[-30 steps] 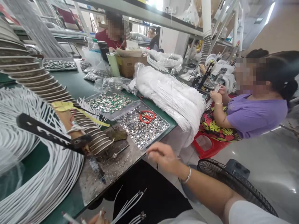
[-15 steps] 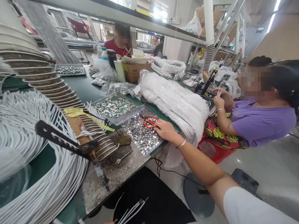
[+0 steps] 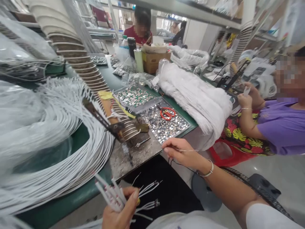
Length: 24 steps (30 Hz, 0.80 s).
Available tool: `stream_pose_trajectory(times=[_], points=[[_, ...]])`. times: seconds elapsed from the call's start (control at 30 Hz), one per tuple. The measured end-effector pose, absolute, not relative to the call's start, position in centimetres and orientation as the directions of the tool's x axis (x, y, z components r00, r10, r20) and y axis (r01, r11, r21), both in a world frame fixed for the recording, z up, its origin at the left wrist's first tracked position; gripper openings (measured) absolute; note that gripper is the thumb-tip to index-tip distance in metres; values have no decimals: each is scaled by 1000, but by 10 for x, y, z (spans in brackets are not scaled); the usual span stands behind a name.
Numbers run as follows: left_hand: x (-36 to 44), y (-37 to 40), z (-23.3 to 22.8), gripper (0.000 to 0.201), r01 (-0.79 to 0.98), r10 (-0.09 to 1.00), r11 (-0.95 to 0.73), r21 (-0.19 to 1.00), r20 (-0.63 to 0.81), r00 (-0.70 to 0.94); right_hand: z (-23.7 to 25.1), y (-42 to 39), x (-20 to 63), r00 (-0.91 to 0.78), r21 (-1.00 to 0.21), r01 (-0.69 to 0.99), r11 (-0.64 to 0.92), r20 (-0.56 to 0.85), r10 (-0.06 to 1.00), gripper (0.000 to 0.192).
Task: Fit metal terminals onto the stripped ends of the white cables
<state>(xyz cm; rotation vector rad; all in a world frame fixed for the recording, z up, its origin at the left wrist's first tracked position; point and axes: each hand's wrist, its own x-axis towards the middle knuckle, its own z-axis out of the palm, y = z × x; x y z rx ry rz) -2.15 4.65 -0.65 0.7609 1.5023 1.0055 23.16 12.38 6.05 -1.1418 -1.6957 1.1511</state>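
Observation:
My left hand (image 3: 124,210), low in the view, is closed around a bundle of white cables (image 3: 111,194). Thinner white leads (image 3: 147,205) with stripped or fitted tips stick out on its right side. My right hand (image 3: 179,152) is in front of the tray of small metal parts (image 3: 183,127), by the bench corner. Its thumb and fingers are pinched together; anything between the fingertips is too small to tell. A thin pale strand lies along the back of that hand. Red-handled cutters (image 3: 168,113) rest on the metal parts.
A soldering iron (image 3: 126,151) is fixed, tip down, beside a ribbed duct (image 3: 78,60). Behind the metal parts is a tray of green-and-silver pieces (image 3: 133,95). White cables (image 3: 95,152) cover the left bench; a wrapped bundle (image 3: 193,92) lies right. A co-worker in purple (image 3: 281,124) sits right.
My right hand has left the tray and come back toward me, fingers pinched. My left hand has risen into view with the cable bundle. The camera has turned, shifting the scene right.

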Motion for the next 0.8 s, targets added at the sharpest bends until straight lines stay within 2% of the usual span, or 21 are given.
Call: stream_pose_trajectory(times=[0.13, 0.37, 0.53, 0.8], points=[[-17, 37, 0, 38, -143, 889, 450, 882, -458, -29, 44, 87, 196, -443, -909, 277, 313, 168, 881, 9], [-14, 25, 7, 28, -246, 893, 444, 862, -447, 45, 28, 63, 169, -488, -923, 201, 327, 195, 851, 11], [-14, 24, 3, 28, -211, 908, 412, 886, -419, 13, 33, 61, 170, -495, -939, 197, 282, 153, 855, 12], [-14, 27, 5, 28, -21, 942, 331, 943, -331, -61, 34, 62, 168, -500, -957, 177, 231, 114, 858, 12]])
